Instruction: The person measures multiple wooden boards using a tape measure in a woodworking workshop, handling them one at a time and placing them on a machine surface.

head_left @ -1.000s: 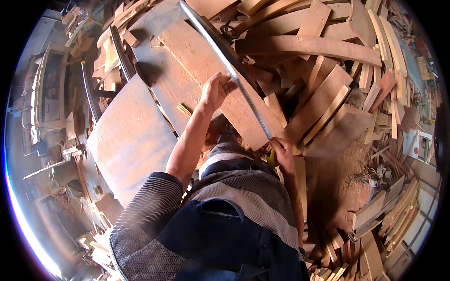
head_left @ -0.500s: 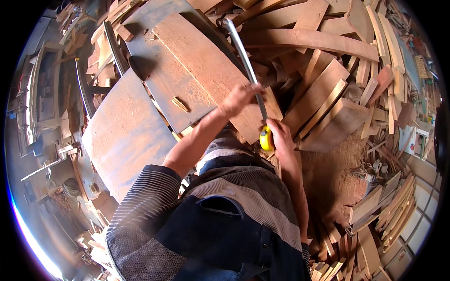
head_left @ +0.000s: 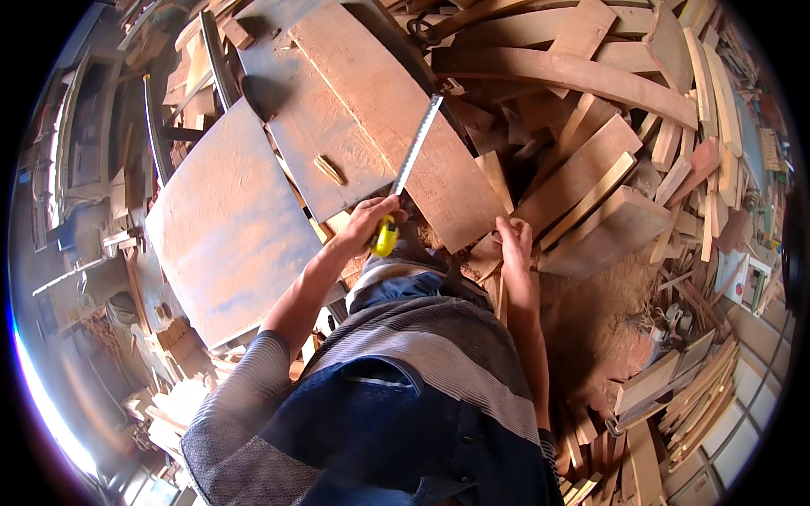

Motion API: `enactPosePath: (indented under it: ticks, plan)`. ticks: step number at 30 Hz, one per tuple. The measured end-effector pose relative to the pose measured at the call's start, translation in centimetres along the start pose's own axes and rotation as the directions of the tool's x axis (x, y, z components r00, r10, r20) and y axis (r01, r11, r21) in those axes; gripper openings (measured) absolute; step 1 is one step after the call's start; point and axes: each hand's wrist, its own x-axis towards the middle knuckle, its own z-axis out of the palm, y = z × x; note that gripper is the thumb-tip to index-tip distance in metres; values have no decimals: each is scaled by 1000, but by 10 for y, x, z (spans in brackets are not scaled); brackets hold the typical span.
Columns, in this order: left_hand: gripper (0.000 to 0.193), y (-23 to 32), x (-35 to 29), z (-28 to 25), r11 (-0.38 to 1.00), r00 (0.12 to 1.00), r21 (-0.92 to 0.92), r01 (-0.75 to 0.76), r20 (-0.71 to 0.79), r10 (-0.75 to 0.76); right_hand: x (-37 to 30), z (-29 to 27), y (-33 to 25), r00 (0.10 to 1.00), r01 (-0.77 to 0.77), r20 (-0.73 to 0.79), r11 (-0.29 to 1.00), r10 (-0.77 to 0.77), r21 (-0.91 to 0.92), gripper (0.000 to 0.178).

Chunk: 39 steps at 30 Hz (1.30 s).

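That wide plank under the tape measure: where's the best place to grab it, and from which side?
Probably the near end of the wide plank, by the right hand, coming from the person's side. That end juts free toward the person, while the far end runs into the pile of offcuts. The left hand holds the yellow tape measure with its blade across the face, so keep off the middle.

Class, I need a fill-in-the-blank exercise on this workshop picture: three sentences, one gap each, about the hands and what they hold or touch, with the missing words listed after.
1. The left hand grips a tape measure whose case is coloured ______.
2. The tape's metal blade is pulled out across a long wooden ______.
3. The right hand holds no tool and rests at the near ______ of the plank.

Missing words: yellow; plank; end
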Motion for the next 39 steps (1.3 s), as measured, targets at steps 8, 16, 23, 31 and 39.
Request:
enactPosePath:
  ticks: [8,16,23,31,39]
  plan:
    - [53,-28,-26,-4,924,979,333,-189,-14,205,20,11,-1,909,-394,318,804,270,445,50]
    - [55,-33,-36,-6,947,954,235,-219,-151,258,0,1,-40,962,-221,236,892,134,394,39]
    - [55,-60,-29,-25,986,949,64,-156,-266,167,-12,-16,-96,943,311,30,909,-332,276,40]
    - [55,-60,-42,-20,964,937,184,-191,-257,235,-16,-26,-131,879,444,79,868,-470,221,38]
    - [55,-21,-41,-10,894,980,406,-187,11,200,-19,-23,-130,925,338,105,916,-365,215,37]
